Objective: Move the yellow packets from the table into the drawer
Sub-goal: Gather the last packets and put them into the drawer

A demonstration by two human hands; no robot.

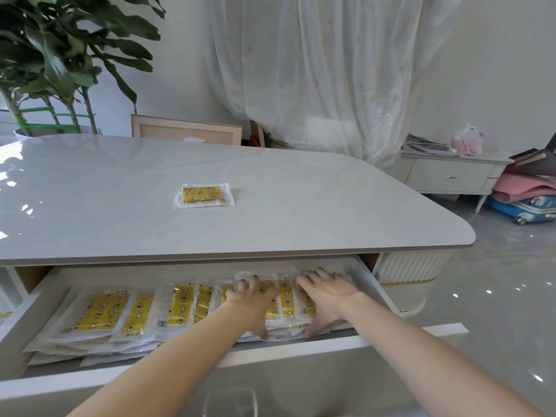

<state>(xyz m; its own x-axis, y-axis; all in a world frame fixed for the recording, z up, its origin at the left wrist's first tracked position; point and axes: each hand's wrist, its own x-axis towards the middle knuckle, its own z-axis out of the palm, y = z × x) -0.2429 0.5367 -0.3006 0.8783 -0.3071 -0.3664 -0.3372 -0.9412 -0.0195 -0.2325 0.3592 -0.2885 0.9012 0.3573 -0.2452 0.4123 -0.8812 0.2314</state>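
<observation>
Nearest, both hands reach into the open drawer (301, 347) and rest on the right end of the row of yellow packets (99, 311) that fills it. The right hand (326, 294) lies flat, its fingers (307, 279) straight and spread over the top packets, thumb down at the near edge of the pile. It holds nothing and looks to be pressing the stack level. The left hand (255, 299) sits just beside it with bent fingers, tips on the wrappers. Whether it pinches a packet or only pushes, I cannot tell. The packets overlap like tiles, probably so that more fit in the shallow space.

Beyond the drawer, one packet (204, 195) lies flat near the middle of the tabletop (331, 212), well apart from the hands — the task's remaining piece, by my reading.

Farther back stand a leafy plant (60, 55), a leaning wooden frame (186, 130), a sheer curtain (316, 70) and a low side cabinet (451, 176).
</observation>
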